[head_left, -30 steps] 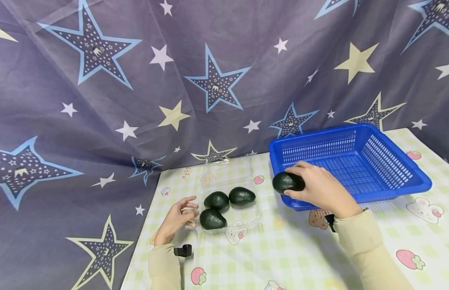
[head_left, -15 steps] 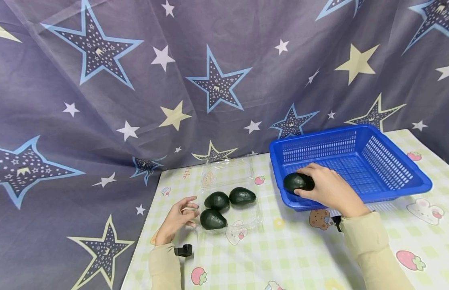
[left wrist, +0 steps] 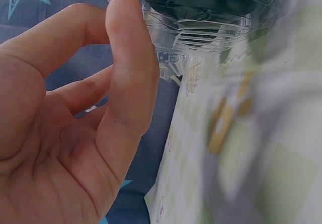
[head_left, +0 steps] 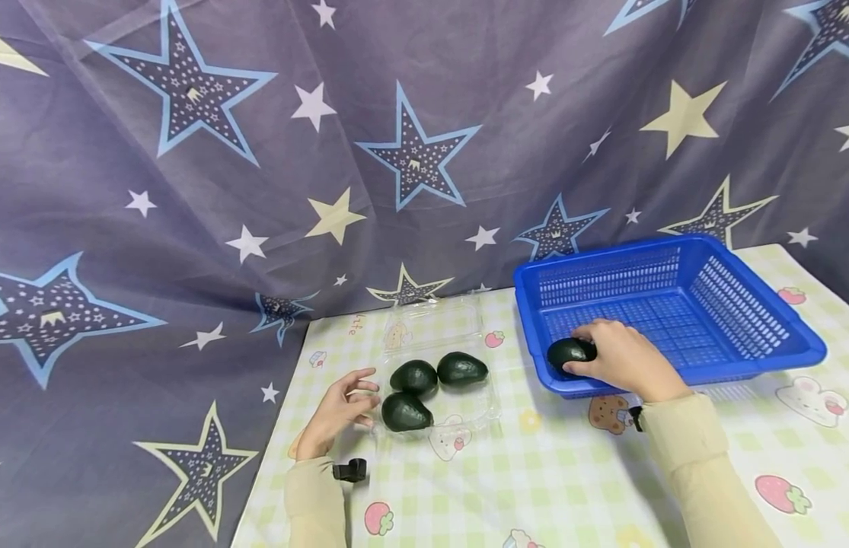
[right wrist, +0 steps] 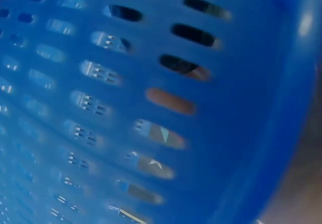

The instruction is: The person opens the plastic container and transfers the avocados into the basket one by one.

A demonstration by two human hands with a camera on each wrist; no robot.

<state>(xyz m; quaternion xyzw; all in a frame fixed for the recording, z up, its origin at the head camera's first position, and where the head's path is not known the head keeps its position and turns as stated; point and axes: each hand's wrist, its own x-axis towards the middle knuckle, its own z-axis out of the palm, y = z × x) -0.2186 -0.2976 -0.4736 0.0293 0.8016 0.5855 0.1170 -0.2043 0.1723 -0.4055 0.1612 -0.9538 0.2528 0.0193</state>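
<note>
right hand [head_left: 623, 358] inside the basket [head_left: 753, 304], at its near left corner, fingers curled over an avocado [head_left: 569, 352]. avocado sits low against the basket's left wall, looks to be on or just above the floor; cannot tell if it rests there. wrist crosses the near rim. right wrist view shows only the blue slotted wall [right wrist: 151, 103] close up, blurred; neither hand nor fruit shows there.

left hand [head_left: 336, 411] lies on the table [head_left: 547, 472], just left of the clear tray [head_left: 489, 399]. fingers loosely spread, lightly bent, tips at the tray's left edge. in the left wrist view the fingers [left wrist: 128, 68] stand by the tray's ribbed corner [left wrist: 201, 32], touching or nearly so; nothing gripped.

tray holds three avocados: one near left [head_left: 406, 412], one behind it [head_left: 413, 377], one to the right [head_left: 461, 368]. the two left ones touch; the right one is just beside the far left one. tray lid [head_left: 431, 323] folded open on the far side, lying flat.

basket stands right of the tray, well apart from it, on a pale checked cloth with strawberry and bear prints. star-print curtain [head_left: 260, 152] hangs behind and drops past the table's left edge. small black clip [head_left: 349, 470] at the left sleeve's wrist.
</note>
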